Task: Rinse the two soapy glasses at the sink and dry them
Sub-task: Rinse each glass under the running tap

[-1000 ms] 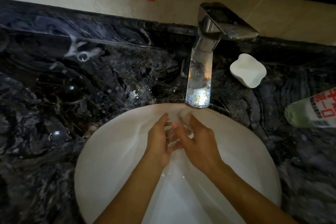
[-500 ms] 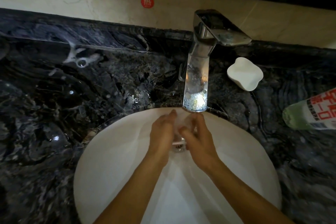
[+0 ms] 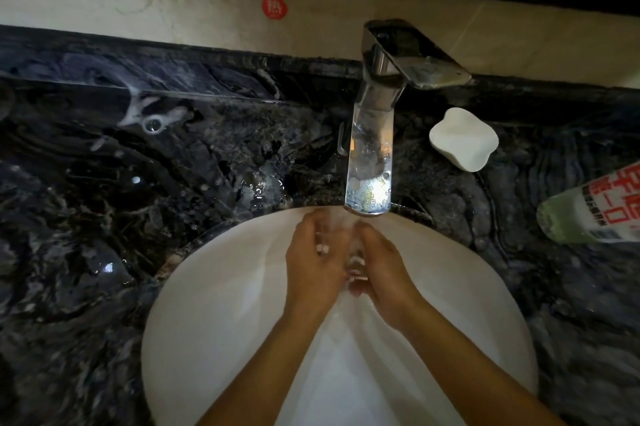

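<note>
Both of my hands are together in the white sink basin (image 3: 214, 321), right under the chrome faucet (image 3: 372, 148), and water runs over them. My left hand (image 3: 313, 273) and my right hand (image 3: 384, 273) curl around a small clear glass (image 3: 356, 261), of which only a glint shows between the fingers. On the dark marble counter at the back left sits a clear round rim with soap foam around it (image 3: 152, 122), apparently a second glass; its body is hard to make out.
A white soap dish (image 3: 464, 138) stands right of the faucet. A green bottle with a red and white label (image 3: 595, 211) lies at the right edge. The wet counter (image 3: 104, 218) surrounds the basin, and a beige wall with a red sticker (image 3: 274, 6) rises behind.
My hands have moved up the basin, closer under the spout, and pressed more tightly around the glass. The fingers were spread wider a second ago.
</note>
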Demonstrator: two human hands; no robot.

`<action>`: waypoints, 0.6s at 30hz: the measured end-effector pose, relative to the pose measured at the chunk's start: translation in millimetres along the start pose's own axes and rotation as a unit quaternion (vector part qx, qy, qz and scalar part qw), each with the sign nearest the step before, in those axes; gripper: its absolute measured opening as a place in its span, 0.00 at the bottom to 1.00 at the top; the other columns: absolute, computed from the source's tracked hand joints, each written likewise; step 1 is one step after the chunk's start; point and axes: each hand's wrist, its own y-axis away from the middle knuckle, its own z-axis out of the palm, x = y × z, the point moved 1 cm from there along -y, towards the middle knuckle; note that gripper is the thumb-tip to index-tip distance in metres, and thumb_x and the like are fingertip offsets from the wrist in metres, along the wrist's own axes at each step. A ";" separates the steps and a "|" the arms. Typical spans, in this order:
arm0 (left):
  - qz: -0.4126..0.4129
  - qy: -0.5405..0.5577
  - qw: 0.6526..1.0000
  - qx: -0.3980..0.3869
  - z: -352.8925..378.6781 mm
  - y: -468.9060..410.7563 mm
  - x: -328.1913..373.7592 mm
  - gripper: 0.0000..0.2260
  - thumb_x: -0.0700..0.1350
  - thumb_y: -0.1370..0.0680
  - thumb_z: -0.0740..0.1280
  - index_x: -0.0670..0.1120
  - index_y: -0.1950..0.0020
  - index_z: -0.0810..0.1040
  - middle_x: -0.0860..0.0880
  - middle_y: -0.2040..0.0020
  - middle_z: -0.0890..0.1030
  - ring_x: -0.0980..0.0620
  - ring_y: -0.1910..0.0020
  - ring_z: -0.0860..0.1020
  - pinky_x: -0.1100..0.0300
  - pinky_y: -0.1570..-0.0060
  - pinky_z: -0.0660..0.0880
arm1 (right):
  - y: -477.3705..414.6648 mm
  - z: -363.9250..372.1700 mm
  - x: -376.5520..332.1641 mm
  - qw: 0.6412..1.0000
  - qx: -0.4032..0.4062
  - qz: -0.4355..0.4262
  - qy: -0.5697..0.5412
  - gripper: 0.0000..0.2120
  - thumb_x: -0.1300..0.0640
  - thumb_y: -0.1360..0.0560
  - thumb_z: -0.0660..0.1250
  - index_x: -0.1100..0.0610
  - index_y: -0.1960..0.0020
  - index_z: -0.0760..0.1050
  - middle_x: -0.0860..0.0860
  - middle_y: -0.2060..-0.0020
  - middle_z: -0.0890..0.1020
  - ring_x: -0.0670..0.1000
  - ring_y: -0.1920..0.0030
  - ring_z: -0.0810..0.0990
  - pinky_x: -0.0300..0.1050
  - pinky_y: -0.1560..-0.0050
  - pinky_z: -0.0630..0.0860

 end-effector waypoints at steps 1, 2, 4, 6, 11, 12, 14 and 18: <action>0.048 -0.009 0.999 0.001 0.8 4.2 -2.9 0.13 0.58 0.23 0.69 0.57 0.40 0.76 0.57 0.46 0.82 0.61 0.48 0.81 0.69 0.55 0.77 | -1.5 1.3 0.6 0.999 -0.016 0.036 -0.013 0.23 0.41 0.17 0.56 0.58 0.41 0.81 0.55 0.65 0.82 0.49 0.72 0.76 0.41 0.73 0.68; 0.065 -0.006 0.998 0.006 1.3 6.6 -4.6 0.14 0.59 0.24 0.68 0.57 0.40 0.76 0.58 0.45 0.82 0.62 0.48 0.80 0.69 0.54 0.77 | -1.9 2.6 0.6 0.999 -0.020 0.046 -0.012 0.25 0.41 0.16 0.55 0.59 0.41 0.81 0.55 0.67 0.81 0.49 0.73 0.74 0.41 0.73 0.67; 0.001 0.028 0.999 0.019 0.4 1.8 -7.8 0.15 0.61 0.24 0.67 0.56 0.42 0.78 0.55 0.47 0.84 0.59 0.48 0.82 0.65 0.53 0.79 | -3.0 2.7 3.3 0.998 0.011 -0.025 0.056 0.20 0.42 0.18 0.59 0.57 0.40 0.78 0.55 0.63 0.83 0.49 0.72 0.77 0.42 0.73 0.70; -0.175 0.120 0.977 -0.023 -0.9 -7.8 -4.5 0.17 0.62 0.20 0.64 0.52 0.42 0.81 0.47 0.47 0.87 0.47 0.48 0.86 0.53 0.55 0.83 | -2.2 -1.3 5.5 0.978 0.041 -0.165 0.118 0.09 0.51 0.18 0.65 0.52 0.40 0.75 0.50 0.56 0.85 0.47 0.63 0.84 0.39 0.65 0.76; -0.109 0.020 0.994 -0.011 -2.4 -7.4 7.0 0.13 0.59 0.19 0.66 0.52 0.43 0.79 0.51 0.49 0.86 0.61 0.55 0.84 0.68 0.61 0.78 | 0.7 3.2 10.5 0.991 0.001 -0.135 -0.001 0.18 0.44 0.23 0.63 0.51 0.36 0.73 0.57 0.54 0.84 0.55 0.60 0.82 0.44 0.68 0.75; -0.039 -0.021 0.999 0.000 -3.8 -3.3 9.7 0.13 0.60 0.21 0.68 0.53 0.42 0.78 0.54 0.48 0.84 0.64 0.55 0.81 0.72 0.61 0.75 | -0.4 5.8 8.8 0.996 -0.005 -0.089 -0.022 0.22 0.39 0.24 0.62 0.51 0.36 0.75 0.61 0.53 0.84 0.58 0.60 0.80 0.45 0.69 0.72; 0.053 -0.059 0.997 -0.005 -2.7 2.2 5.5 0.20 0.63 0.25 0.68 0.55 0.39 0.76 0.58 0.46 0.81 0.65 0.50 0.80 0.71 0.58 0.77 | -2.6 9.1 5.6 0.997 -0.027 -0.031 -0.060 0.23 0.37 0.21 0.59 0.52 0.37 0.78 0.64 0.51 0.85 0.60 0.59 0.77 0.46 0.66 0.71; -0.100 0.077 0.992 0.026 -0.9 0.0 -0.3 0.13 0.59 0.19 0.65 0.54 0.39 0.79 0.52 0.45 0.85 0.57 0.49 0.84 0.60 0.51 0.81 | 2.0 10.2 -1.1 0.990 0.047 -0.130 0.029 0.06 0.47 0.18 0.66 0.44 0.42 0.76 0.53 0.52 0.86 0.51 0.60 0.85 0.44 0.66 0.80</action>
